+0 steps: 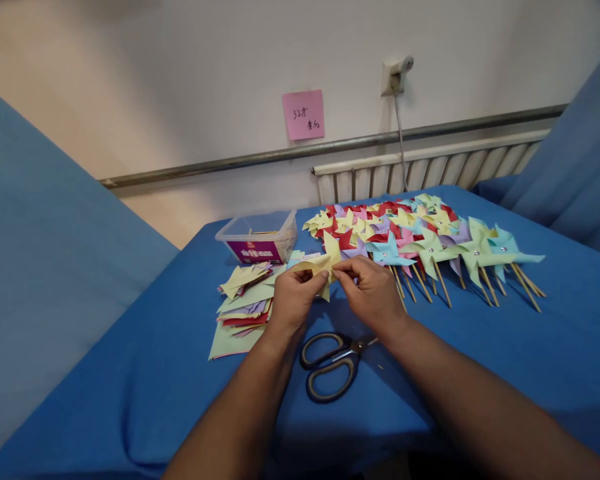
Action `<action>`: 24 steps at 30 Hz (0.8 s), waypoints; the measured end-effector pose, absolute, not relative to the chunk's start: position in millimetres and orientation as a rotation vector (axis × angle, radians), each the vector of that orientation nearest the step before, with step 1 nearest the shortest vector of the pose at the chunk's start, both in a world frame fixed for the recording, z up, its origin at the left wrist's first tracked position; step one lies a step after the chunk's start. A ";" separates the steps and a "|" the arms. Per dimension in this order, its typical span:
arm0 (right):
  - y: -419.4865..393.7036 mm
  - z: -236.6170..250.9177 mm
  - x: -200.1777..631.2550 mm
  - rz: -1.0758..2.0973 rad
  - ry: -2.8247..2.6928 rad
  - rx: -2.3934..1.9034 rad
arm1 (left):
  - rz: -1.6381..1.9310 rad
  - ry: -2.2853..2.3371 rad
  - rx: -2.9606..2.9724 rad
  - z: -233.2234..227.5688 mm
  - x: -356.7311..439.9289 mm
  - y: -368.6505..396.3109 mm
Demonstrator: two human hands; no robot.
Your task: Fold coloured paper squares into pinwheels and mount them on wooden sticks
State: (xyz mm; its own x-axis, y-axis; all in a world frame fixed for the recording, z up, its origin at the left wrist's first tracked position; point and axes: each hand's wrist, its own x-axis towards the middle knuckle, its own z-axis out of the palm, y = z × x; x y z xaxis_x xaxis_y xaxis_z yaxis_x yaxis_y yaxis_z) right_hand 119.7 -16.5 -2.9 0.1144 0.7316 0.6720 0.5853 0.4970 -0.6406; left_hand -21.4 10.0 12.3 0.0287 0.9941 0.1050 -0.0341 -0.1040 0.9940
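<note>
A yellow paper pinwheel (pixel 333 248) is held up between my two hands over the middle of the table. My left hand (pixel 294 293) is closed on its left side, thumb near the centre. At the centre, the fingertips of my right hand (pixel 373 293) pinch together; any small part between them is too small to make out. Below the hands lie scissors (pixel 350 347) with dark handles, their blades partly hidden by my right wrist. Left of my left hand sits a stack of coloured paper pieces (pixel 245 313).
Behind the paper stands a clear plastic box (pixel 260 233) with thin sticks inside. Many finished pinwheels (pixel 433 250) on wooden sticks cover the table's back right. The blue-covered table (pixel 180 373) meets a wall with a radiator (pixel 430 170) and a pink note (pixel 303 115).
</note>
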 end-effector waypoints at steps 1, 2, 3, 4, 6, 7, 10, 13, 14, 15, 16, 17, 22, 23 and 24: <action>-16.8 -2.6 119.5 0.165 -1.559 -1.178 | 1.281 1.106 1.249 12.4 -20.7 9.7; -17.0 -2.3 119.4 0.178 -1.554 -1.182 | 1.282 1.098 1.227 12.3 -20.2 9.5; -17.2 -2.1 119.2 0.192 -1.548 -1.186 | 1.279 1.091 1.209 12.0 -19.9 9.5; -17.4 -1.9 119.0 0.205 -1.540 -1.188 | 1.276 1.084 1.193 11.6 -19.7 9.5; -17.5 -1.9 118.8 0.222 -1.523 -1.188 | 1.268 1.069 1.164 10.8 -19.7 9.7; -17.5 -2.1 118.7 0.225 -1.516 -1.186 | 1.264 1.059 1.152 10.6 -19.7 9.9; -17.4 -2.9 118.7 0.229 -1.511 -1.176 | 1.262 1.054 1.148 10.5 -20.0 10.3; -17.7 -3.3 118.6 0.218 -1.523 -1.173 | 1.274 1.097 1.195 10.9 -21.0 10.8; -17.9 -3.3 118.5 0.209 -1.529 -1.175 | 1.279 1.116 1.226 10.9 -21.5 11.0; -18.1 -3.1 118.4 0.200 -1.535 -1.177 | 1.282 1.135 1.264 11.0 -22.0 11.1; -18.3 -3.0 118.3 0.194 -1.541 -1.180 | 1.285 1.150 1.305 11.0 -22.5 11.2; -18.5 -2.8 118.2 0.192 -1.544 -1.183 | 1.287 1.162 1.344 11.1 -22.8 11.1; -17.9 -3.6 117.9 0.197 -1.528 -1.185 | 1.300 1.166 1.374 10.5 -22.4 10.4; -17.7 -4.0 117.9 0.200 -1.524 -1.181 | 1.301 1.166 1.370 10.3 -22.1 10.3; -17.5 -4.3 117.8 0.202 -1.520 -1.178 | 1.301 1.167 1.373 10.1 -21.9 10.3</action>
